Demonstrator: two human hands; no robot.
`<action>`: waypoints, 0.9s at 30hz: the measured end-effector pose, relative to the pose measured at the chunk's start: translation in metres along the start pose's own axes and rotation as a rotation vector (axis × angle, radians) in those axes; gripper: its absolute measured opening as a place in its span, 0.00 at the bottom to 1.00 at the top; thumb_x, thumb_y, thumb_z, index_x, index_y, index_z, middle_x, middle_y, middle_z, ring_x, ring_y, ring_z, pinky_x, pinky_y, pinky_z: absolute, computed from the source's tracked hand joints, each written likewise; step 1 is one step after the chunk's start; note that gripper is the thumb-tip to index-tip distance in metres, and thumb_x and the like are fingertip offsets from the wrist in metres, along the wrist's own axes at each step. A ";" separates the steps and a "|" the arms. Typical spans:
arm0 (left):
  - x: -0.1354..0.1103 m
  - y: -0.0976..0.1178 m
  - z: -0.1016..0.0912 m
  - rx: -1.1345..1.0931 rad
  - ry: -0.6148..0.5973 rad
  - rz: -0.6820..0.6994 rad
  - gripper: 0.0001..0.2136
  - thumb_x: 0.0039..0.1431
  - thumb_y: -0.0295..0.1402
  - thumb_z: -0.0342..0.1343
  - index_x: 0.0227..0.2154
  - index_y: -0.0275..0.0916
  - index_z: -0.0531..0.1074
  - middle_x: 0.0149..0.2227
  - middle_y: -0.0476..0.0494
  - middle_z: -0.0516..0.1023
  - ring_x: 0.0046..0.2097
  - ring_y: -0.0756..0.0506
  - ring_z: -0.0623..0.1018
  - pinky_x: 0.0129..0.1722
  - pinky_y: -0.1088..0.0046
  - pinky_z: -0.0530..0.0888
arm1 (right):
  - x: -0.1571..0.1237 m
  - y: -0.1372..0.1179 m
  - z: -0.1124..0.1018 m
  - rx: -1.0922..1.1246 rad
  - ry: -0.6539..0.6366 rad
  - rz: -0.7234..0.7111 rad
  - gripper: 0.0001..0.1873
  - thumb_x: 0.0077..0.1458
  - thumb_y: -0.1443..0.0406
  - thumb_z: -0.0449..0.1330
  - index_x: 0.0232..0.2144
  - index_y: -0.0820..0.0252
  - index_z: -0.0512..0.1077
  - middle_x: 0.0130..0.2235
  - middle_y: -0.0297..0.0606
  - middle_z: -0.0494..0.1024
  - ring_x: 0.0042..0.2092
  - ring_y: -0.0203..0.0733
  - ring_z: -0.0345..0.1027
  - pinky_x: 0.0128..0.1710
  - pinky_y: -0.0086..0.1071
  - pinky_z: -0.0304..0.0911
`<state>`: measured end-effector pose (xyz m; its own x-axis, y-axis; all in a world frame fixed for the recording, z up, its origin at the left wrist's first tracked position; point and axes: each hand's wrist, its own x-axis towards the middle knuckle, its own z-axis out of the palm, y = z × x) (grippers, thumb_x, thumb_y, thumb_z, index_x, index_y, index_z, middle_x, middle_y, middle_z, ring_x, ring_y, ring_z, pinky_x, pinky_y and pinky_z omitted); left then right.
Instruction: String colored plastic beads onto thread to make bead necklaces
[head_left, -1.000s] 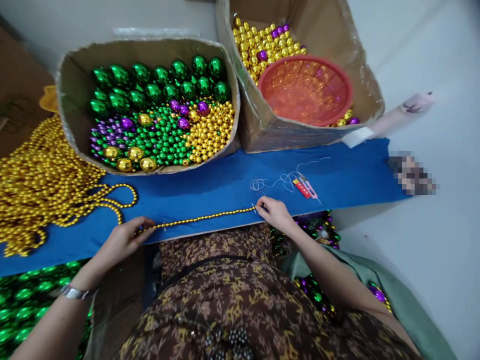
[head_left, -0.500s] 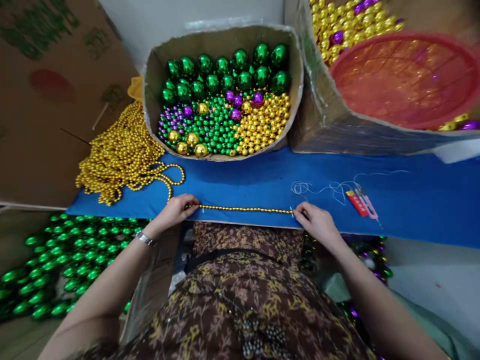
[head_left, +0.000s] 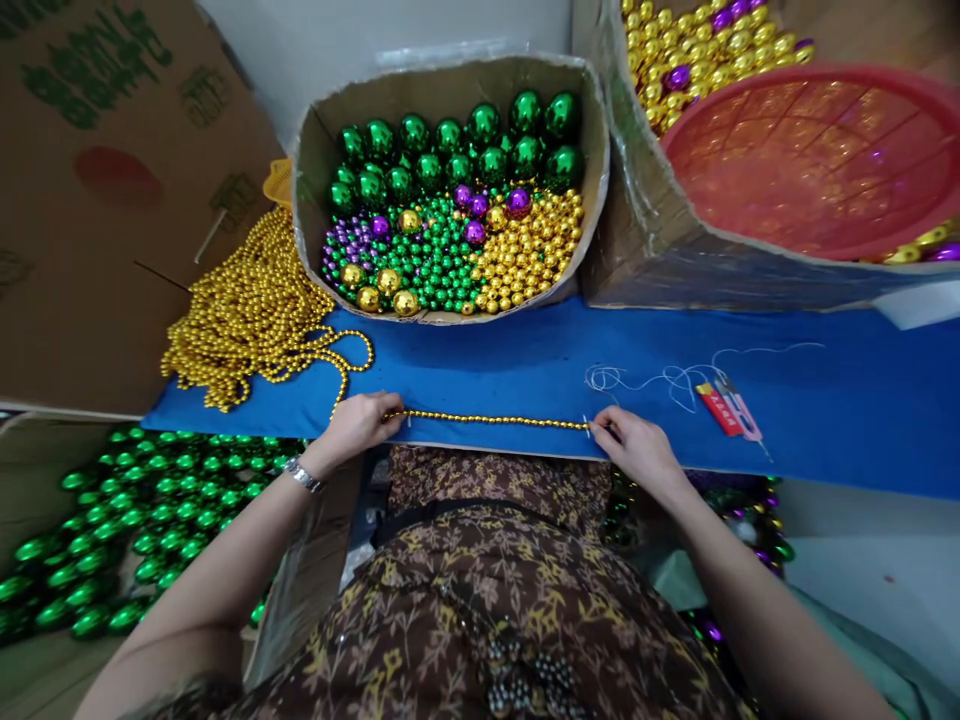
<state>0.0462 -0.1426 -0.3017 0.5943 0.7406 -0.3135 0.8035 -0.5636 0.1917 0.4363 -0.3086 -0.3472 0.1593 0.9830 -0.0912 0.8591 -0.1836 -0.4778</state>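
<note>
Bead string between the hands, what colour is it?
The bead string is shiny gold; the head view shows it.

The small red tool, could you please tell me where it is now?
In the head view the small red tool lies on the blue cloth, right of centre, beside the loose white thread and just beyond the right hand.

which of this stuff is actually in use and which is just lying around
In use: left hand, right hand, gold bead strand pinched between them, blue board under it.
Lying about: white thread, small red tool, box of mixed beads, red basket, green beads.
</note>
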 end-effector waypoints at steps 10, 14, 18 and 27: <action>0.032 0.033 -0.030 0.127 0.105 -0.033 0.14 0.62 0.35 0.43 0.38 0.37 0.73 0.36 0.38 0.78 0.34 0.42 0.77 0.28 0.72 0.63 | 0.040 0.009 -0.023 -0.198 0.136 0.103 0.12 0.59 0.60 0.51 0.33 0.58 0.72 0.30 0.41 0.76 0.30 0.44 0.69 0.28 0.32 0.58; 0.053 0.046 -0.039 -0.377 0.027 0.024 0.11 0.59 0.35 0.44 0.33 0.37 0.71 0.30 0.44 0.77 0.30 0.47 0.74 0.30 0.74 0.66 | 0.059 -0.030 -0.021 -0.300 0.223 0.048 0.15 0.57 0.67 0.54 0.46 0.57 0.73 0.50 0.50 0.73 0.36 0.48 0.71 0.31 0.36 0.63; 0.062 0.066 -0.044 -0.729 -0.056 0.070 0.10 0.55 0.37 0.47 0.31 0.36 0.69 0.25 0.49 0.73 0.24 0.52 0.66 0.24 0.77 0.63 | 0.071 -0.120 0.008 0.083 0.043 -0.371 0.21 0.62 0.62 0.52 0.57 0.55 0.64 0.53 0.45 0.72 0.45 0.43 0.71 0.40 0.34 0.66; 0.033 -0.027 -0.069 -0.470 0.141 -0.015 0.18 0.56 0.49 0.52 0.24 0.38 0.69 0.22 0.52 0.70 0.26 0.51 0.68 0.24 0.78 0.66 | 0.094 -0.043 -0.022 -0.183 -0.061 -0.152 0.10 0.63 0.62 0.52 0.40 0.53 0.74 0.42 0.38 0.76 0.37 0.38 0.71 0.34 0.28 0.61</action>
<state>0.0465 -0.0774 -0.2535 0.5552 0.8081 -0.1968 0.7215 -0.3503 0.5972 0.4249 -0.2084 -0.3164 -0.0033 0.9964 -0.0853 0.9455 -0.0247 -0.3247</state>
